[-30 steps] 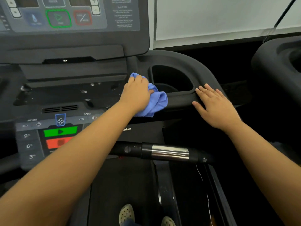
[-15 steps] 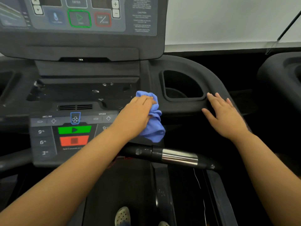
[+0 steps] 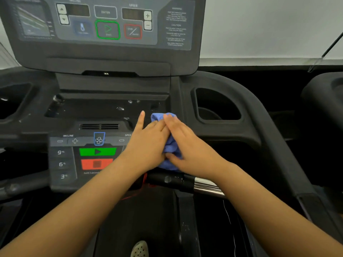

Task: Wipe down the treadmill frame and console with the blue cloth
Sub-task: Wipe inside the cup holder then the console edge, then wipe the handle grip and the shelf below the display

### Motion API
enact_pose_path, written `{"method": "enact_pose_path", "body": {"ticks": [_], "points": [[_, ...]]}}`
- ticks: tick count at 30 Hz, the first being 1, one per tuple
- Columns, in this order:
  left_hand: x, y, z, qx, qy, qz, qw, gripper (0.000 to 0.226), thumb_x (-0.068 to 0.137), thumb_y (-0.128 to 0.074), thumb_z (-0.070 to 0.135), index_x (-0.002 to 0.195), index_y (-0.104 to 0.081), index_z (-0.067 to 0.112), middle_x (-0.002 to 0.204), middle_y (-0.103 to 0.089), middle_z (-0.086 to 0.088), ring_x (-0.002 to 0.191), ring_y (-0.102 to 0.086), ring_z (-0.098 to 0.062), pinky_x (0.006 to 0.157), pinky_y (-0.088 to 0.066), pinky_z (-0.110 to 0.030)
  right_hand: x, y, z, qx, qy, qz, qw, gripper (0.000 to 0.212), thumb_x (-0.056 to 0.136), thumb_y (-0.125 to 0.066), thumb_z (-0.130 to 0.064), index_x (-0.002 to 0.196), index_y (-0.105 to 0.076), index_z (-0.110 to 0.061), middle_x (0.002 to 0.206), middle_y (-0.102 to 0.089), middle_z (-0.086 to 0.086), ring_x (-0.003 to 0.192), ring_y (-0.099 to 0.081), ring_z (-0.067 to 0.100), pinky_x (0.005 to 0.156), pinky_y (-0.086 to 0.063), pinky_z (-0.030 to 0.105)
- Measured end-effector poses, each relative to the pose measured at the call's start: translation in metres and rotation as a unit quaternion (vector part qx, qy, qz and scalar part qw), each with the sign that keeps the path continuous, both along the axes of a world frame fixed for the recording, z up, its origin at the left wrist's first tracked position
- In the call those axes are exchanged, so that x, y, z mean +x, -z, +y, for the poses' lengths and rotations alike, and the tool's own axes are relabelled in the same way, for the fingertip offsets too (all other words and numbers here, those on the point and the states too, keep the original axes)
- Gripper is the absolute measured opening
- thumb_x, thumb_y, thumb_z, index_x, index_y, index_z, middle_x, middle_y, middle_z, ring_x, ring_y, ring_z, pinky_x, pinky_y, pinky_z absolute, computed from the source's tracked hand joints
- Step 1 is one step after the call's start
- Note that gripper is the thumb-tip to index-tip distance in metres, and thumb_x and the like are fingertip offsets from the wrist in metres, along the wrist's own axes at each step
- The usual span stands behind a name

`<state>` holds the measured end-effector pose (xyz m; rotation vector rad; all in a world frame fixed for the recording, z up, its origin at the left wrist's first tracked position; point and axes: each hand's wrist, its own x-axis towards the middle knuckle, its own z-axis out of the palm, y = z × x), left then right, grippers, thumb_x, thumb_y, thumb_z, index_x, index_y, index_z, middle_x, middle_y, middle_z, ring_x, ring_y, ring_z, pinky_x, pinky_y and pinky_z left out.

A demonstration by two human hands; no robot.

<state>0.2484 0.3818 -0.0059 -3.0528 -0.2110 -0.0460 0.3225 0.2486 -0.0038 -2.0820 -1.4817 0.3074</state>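
Blue cloth: bunched between our fingers, at console edge | right hand: off the frame, now pinching cloth beside gripping left hand | we judge: refolding, wiping paused.

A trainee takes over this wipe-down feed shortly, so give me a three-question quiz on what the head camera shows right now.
1. True or false: the left hand and the right hand both touch the crumpled blue cloth.
2. The dark moulded cup-holder recess lies on which side of the cloth? A: left. B: right. C: directly below.
3. Fill in: directly below the green rectangular play button sits a ___ rectangular stop button.
Key: 1 true; 2 B; 3 red.
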Motion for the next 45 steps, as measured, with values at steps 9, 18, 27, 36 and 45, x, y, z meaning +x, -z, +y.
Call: {"method": "enact_pose_path", "body": {"ticks": [9, 18, 27, 36, 45], "points": [[-0.053, 0.015, 0.024, -0.133, -0.011, -0.131, 0.982, 0.080, 0.075, -0.043, 0.053, 0.142, -0.036, 0.009, 0.141, -0.046, -0.005, 0.135, -0.036, -0.021, 0.116, -0.008, -0.038, 0.008, 0.003, 0.041, -0.135, -0.035, -0.072, 0.988, 0.100, 0.077, -0.069, -0.023, 0.150, -0.004, -0.004, 0.156, -0.010, 0.009, 0.145, -0.003, 0.019, 0.118, -0.007, 0.025], [-0.094, 0.027, 0.039, -0.211, -0.021, -0.178, 0.961, 0.065, 0.093, -0.038, 0.051, 0.148, -0.027, 0.018, 0.155, -0.024, 0.005, 0.146, -0.011, -0.009, 0.118, -0.006, -0.025, 0.012, 0.004, 0.035, 0.008, 0.036, -0.057, 0.998, 0.055, 0.081, -0.059, -0.014, 0.135, -0.047, -0.018, 0.131, -0.053, -0.002, 0.121, -0.044, 0.012, 0.095, -0.030, 0.012], [-0.100, 0.015, 0.011, -0.375, 0.019, -0.233, 0.897, 0.071, 0.094, -0.029, 0.062, 0.149, -0.026, 0.017, 0.154, -0.030, 0.002, 0.145, -0.019, -0.011, 0.117, -0.015, -0.029, -0.031, -0.028, -0.032, 0.111, 0.075, 0.299, 0.945, 0.053, 0.075, -0.066, -0.002, 0.120, -0.060, -0.028, 0.109, -0.069, -0.005, 0.099, -0.066, 0.010, 0.081, -0.053, 0.026], [-0.106, -0.003, -0.054, -0.743, -0.042, -0.137, 0.654, 0.080, 0.063, -0.081, 0.024, 0.131, -0.041, 0.029, 0.124, -0.063, 0.013, 0.114, -0.060, -0.008, 0.087, -0.048, -0.018, -0.081, 0.005, -0.049, 0.109, 0.115, 0.336, 0.928, 0.092, 0.066, -0.067, -0.033, 0.144, -0.021, -0.045, 0.155, -0.021, -0.015, 0.142, -0.022, 0.007, 0.115, -0.028, 0.042], [-0.117, 0.023, -0.047, -0.726, -0.107, -0.129, 0.667, 0.061, 0.072, -0.058, 0.001, 0.129, -0.046, 0.020, 0.120, -0.064, 0.015, 0.113, -0.059, -0.004, 0.086, -0.046, -0.015, -0.088, 0.020, -0.061, 0.099, 0.148, 0.372, 0.911, 0.065, 0.072, -0.051, -0.037, 0.135, -0.036, -0.046, 0.150, -0.007, -0.031, 0.136, -0.006, -0.018, 0.099, -0.023, -0.002]]}}
